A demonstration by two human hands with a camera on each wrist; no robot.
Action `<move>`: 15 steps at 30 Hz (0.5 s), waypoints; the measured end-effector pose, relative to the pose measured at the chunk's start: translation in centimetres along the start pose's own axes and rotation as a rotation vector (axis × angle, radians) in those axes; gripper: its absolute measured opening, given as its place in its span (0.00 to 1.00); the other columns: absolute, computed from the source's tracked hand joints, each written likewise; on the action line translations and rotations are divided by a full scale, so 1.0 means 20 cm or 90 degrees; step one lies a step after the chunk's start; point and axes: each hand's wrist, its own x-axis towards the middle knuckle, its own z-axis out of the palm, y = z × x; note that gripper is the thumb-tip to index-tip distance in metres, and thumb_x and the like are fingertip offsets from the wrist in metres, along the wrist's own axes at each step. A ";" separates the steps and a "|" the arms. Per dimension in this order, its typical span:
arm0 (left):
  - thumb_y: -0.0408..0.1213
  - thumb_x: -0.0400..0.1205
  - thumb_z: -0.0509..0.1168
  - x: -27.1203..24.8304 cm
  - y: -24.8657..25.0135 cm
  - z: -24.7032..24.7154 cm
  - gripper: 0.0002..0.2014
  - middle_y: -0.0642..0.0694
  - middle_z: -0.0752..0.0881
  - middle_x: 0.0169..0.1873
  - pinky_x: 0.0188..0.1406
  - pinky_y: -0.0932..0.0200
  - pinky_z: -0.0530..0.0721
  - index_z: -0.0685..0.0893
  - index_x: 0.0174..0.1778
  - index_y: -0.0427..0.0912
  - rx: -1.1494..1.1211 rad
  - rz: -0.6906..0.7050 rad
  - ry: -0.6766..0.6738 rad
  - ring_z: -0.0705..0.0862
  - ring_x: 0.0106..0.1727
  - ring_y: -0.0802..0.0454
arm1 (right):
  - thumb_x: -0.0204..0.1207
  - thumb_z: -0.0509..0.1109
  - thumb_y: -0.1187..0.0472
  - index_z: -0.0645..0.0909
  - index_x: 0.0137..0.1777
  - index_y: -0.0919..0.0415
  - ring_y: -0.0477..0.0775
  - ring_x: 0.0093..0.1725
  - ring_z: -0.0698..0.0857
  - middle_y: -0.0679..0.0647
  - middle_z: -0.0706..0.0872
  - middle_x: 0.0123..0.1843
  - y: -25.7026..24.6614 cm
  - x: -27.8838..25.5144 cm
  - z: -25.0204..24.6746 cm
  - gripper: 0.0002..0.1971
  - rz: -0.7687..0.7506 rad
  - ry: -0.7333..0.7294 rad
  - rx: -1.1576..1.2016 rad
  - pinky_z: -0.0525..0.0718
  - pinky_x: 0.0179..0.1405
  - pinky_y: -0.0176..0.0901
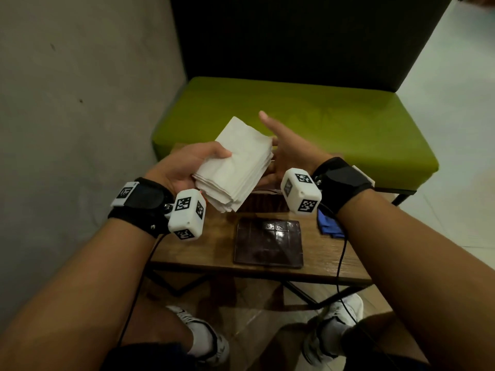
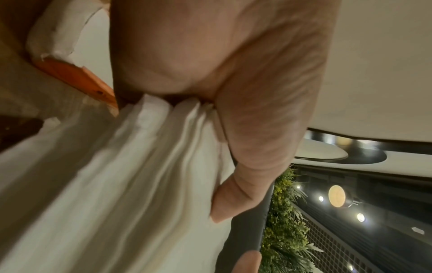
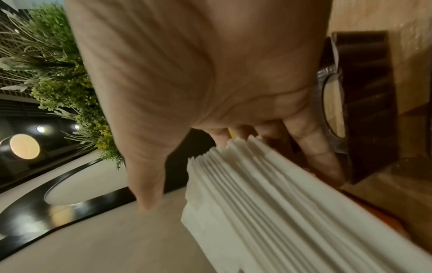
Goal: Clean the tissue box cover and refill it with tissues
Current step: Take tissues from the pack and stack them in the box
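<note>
A thick stack of white folded tissues [image 1: 235,162] is held in the air above the small wooden table [image 1: 187,250]. My left hand [image 1: 214,153] grips its left side, thumb [image 2: 224,203] pressed on top of the stack [image 2: 117,184]. My right hand [image 1: 270,140] is at the stack's right edge, thumb stretched out and away, straight fingers [image 3: 313,147] lying against the underside of the stack [image 3: 280,203]. The dark brown tissue box cover [image 1: 263,200] stands on the table under the stack, mostly hidden; its side with an oval opening shows as the box cover [image 3: 369,103] in the right wrist view.
A flat dark brown square panel [image 1: 269,242] lies on the table nearer to me. A blue cloth [image 1: 328,224] sits at the table's right edge under my right wrist. A green bench [image 1: 294,116] stands behind the table, and a grey wall is on the left.
</note>
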 end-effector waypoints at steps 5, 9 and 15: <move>0.37 0.90 0.66 0.04 -0.04 0.08 0.19 0.29 0.92 0.66 0.54 0.35 0.95 0.84 0.76 0.36 -0.026 0.018 0.013 0.93 0.58 0.33 | 0.81 0.79 0.47 0.78 0.77 0.62 0.61 0.47 0.96 0.64 0.88 0.65 0.00 -0.11 -0.01 0.30 0.013 0.034 -0.027 0.94 0.41 0.53; 0.37 0.91 0.65 0.07 -0.09 0.11 0.14 0.33 0.93 0.65 0.68 0.37 0.87 0.86 0.71 0.38 -0.054 0.013 -0.006 0.92 0.61 0.36 | 0.82 0.78 0.60 0.79 0.74 0.66 0.63 0.54 0.91 0.63 0.88 0.64 0.00 -0.15 -0.01 0.23 -0.015 0.092 -0.052 0.93 0.34 0.50; 0.38 0.87 0.74 0.10 -0.13 0.15 0.21 0.35 0.93 0.68 0.70 0.39 0.90 0.85 0.76 0.35 -0.071 0.049 0.061 0.91 0.71 0.37 | 0.85 0.72 0.66 0.78 0.62 0.65 0.63 0.52 0.92 0.67 0.91 0.59 0.01 -0.17 0.01 0.10 -0.042 0.142 -0.015 0.94 0.40 0.55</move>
